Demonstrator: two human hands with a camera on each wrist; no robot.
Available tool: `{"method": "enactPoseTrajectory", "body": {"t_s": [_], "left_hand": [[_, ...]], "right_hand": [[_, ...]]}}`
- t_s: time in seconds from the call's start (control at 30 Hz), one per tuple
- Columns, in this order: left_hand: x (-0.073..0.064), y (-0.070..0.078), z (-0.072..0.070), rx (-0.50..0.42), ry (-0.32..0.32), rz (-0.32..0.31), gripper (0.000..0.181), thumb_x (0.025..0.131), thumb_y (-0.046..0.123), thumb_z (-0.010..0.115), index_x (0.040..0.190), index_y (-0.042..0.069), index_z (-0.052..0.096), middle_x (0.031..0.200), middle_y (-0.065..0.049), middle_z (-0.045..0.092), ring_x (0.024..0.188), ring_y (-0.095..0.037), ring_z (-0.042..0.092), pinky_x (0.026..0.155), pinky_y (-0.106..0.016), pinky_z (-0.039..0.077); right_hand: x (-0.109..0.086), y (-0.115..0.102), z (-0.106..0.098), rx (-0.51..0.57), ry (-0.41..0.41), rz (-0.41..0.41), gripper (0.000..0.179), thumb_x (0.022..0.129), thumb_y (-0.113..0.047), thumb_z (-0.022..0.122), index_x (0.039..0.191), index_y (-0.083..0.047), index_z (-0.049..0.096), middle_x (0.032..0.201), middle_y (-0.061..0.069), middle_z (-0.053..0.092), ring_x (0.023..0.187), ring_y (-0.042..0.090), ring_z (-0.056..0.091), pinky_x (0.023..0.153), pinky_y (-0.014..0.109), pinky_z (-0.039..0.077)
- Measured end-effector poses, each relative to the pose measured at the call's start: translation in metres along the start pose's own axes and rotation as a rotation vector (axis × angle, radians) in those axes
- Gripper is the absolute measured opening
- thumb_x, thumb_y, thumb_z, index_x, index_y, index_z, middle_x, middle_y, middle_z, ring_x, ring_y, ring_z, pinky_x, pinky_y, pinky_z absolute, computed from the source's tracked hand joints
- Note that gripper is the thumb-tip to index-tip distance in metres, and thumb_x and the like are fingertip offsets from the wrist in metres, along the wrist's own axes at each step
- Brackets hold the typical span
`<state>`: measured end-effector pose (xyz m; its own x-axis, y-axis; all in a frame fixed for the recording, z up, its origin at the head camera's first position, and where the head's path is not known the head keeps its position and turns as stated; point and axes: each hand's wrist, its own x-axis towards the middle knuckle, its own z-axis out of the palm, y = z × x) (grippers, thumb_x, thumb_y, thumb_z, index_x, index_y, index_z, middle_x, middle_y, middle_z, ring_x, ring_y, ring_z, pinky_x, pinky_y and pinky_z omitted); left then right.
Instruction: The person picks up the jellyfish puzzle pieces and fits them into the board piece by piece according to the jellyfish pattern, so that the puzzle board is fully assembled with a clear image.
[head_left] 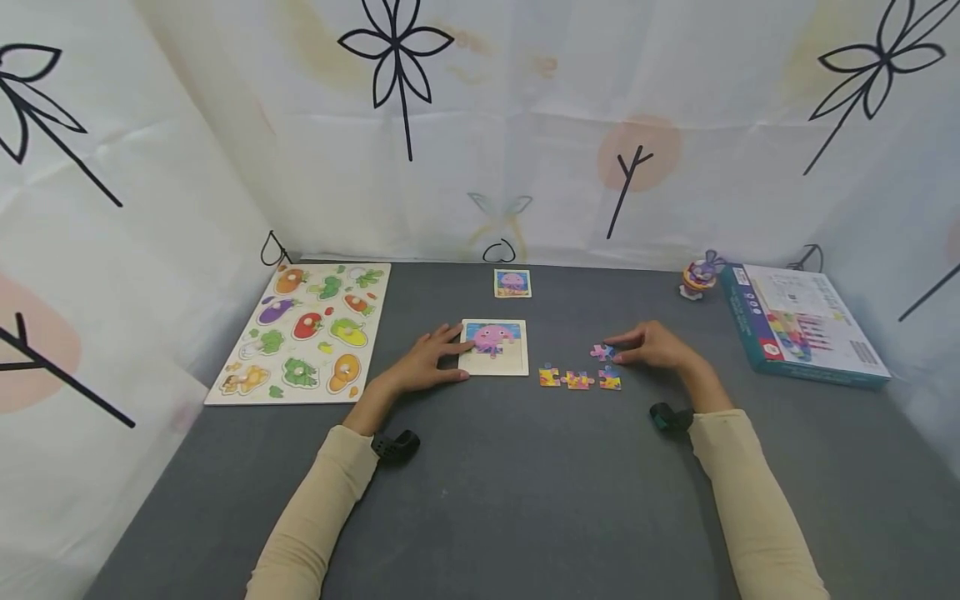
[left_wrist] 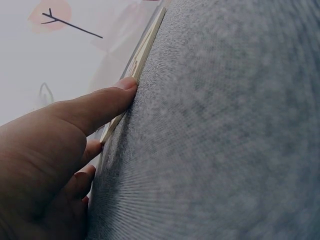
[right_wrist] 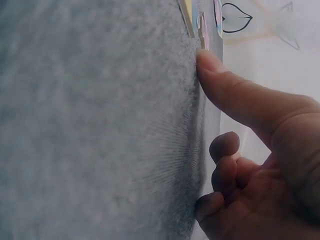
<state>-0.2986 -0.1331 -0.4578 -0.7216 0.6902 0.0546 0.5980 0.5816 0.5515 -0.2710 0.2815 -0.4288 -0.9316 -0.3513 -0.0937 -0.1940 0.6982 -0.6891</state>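
In the head view, a square wooden puzzle tray (head_left: pixel 510 364) lies mid-table with part of a pink sea-creature picture in it. My left hand (head_left: pixel 429 360) rests at its left side, index finger reaching onto the picture and thumb at the lower left corner. In the left wrist view the thumb of that hand (left_wrist: pixel 65 130) touches the tray's edge (left_wrist: pixel 149 47). My right hand (head_left: pixel 651 346) pinches a pink and blue jigsaw piece (head_left: pixel 602 352) at its right side, low over the table. Three jigsaw pieces, mostly yellow (head_left: pixel 577 381), lie in a row below it.
A small picture card (head_left: pixel 512 284) lies behind the tray. To the left is a vegetable peg board (head_left: pixel 303 333). At the back right stand a small figurine (head_left: pixel 700 277) and a teal box (head_left: pixel 813 325). White cloth (head_left: pixel 525 183) surrounds the grey table (head_left: pixel 510 492).
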Motion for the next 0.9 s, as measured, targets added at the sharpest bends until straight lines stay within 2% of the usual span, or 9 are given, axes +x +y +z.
{"method": "enactPoseTrajectory", "body": {"t_s": [0.17,0.3,0.47,0.63,0.7,0.8,0.9], "left_hand": [[0.000,-0.001,-0.001,0.004,-0.003,-0.012,0.060,0.085,0.031,0.064,0.139,0.014,0.042,0.153,-0.015,0.019,0.142,-0.038,0.008,0.110,-0.058,0.007],[0.000,0.000,-0.002,0.006,-0.001,-0.010,0.061,0.085,0.031,0.065,0.139,0.014,0.043,0.152,-0.016,0.021,0.141,-0.038,0.009,0.110,-0.059,0.007],[0.001,0.001,-0.001,0.018,-0.012,-0.013,0.062,0.085,0.034,0.065,0.139,0.015,0.042,0.152,-0.015,0.021,0.141,-0.038,0.009,0.109,-0.059,0.008],[0.001,0.000,0.001,0.011,-0.013,-0.024,0.062,0.085,0.033,0.065,0.139,0.016,0.042,0.153,-0.013,0.020,0.142,-0.036,0.008,0.110,-0.059,0.007],[0.001,-0.001,0.001,0.014,-0.009,-0.022,0.061,0.085,0.033,0.065,0.139,0.016,0.042,0.153,-0.013,0.019,0.142,-0.036,0.008,0.110,-0.059,0.007],[0.001,-0.001,0.001,0.017,-0.005,-0.018,0.061,0.085,0.034,0.064,0.139,0.016,0.042,0.153,-0.013,0.020,0.142,-0.037,0.009,0.109,-0.059,0.008],[0.001,-0.002,0.001,0.017,-0.007,-0.019,0.061,0.085,0.035,0.064,0.139,0.016,0.042,0.153,-0.014,0.020,0.142,-0.037,0.009,0.109,-0.059,0.008]], "right_hand": [[0.005,-0.004,0.001,-0.024,0.020,0.021,0.033,0.080,-0.010,0.070,0.110,0.002,0.066,0.109,0.022,0.064,0.074,0.013,0.044,0.067,0.022,0.036],[0.014,-0.011,0.005,-0.077,0.067,-0.013,0.032,0.081,-0.013,0.070,0.109,0.002,0.067,0.108,0.022,0.065,0.079,0.014,0.048,0.071,0.024,0.038],[0.035,-0.038,0.023,-0.108,0.138,-0.056,0.031,0.079,-0.013,0.071,0.107,0.002,0.068,0.097,0.022,0.063,0.075,0.017,0.043,0.066,0.028,0.034],[0.058,-0.071,0.049,-0.062,0.097,-0.055,0.032,0.078,-0.014,0.072,0.108,-0.001,0.068,0.093,0.019,0.058,0.073,0.018,0.037,0.064,0.029,0.030],[0.065,-0.080,0.057,-0.053,0.076,-0.064,0.032,0.078,-0.015,0.073,0.106,-0.002,0.069,0.085,0.013,0.055,0.070,0.017,0.036,0.063,0.028,0.030],[0.075,-0.087,0.067,-0.051,0.047,-0.105,0.031,0.076,-0.015,0.075,0.104,-0.002,0.070,0.066,0.005,0.045,0.062,0.016,0.032,0.060,0.027,0.028],[0.081,-0.089,0.073,-0.056,0.019,-0.123,0.031,0.075,-0.016,0.076,0.102,-0.002,0.071,0.062,-0.003,0.035,0.061,0.014,0.029,0.060,0.027,0.025]]}}
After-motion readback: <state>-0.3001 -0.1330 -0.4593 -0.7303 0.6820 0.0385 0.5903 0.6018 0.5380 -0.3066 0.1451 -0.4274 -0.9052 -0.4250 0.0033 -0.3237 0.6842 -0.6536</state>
